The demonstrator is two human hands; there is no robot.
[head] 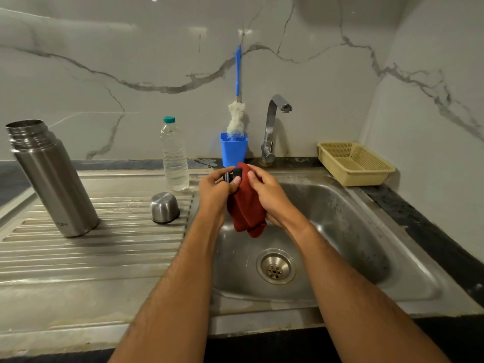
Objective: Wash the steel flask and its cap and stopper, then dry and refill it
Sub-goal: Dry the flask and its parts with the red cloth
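The open steel flask (53,179) stands upright on the ribbed drainboard (91,252) at the left. Its steel cap (164,207) sits upside down on the drainboard, nearer the basin. Over the basin's left rim, my left hand (216,191) pinches the small black stopper (234,174), which is mostly hidden by fingers and cloth. My right hand (269,197) holds a red cloth (246,208) against the stopper; the cloth hangs down between both hands.
A clear water bottle (175,155) with a teal lid stands behind the cap. A blue holder (234,150) with a bottle brush (237,111), the tap (273,127) and a yellow basket (353,163) line the back. The sink basin (340,231) lies below my hands.
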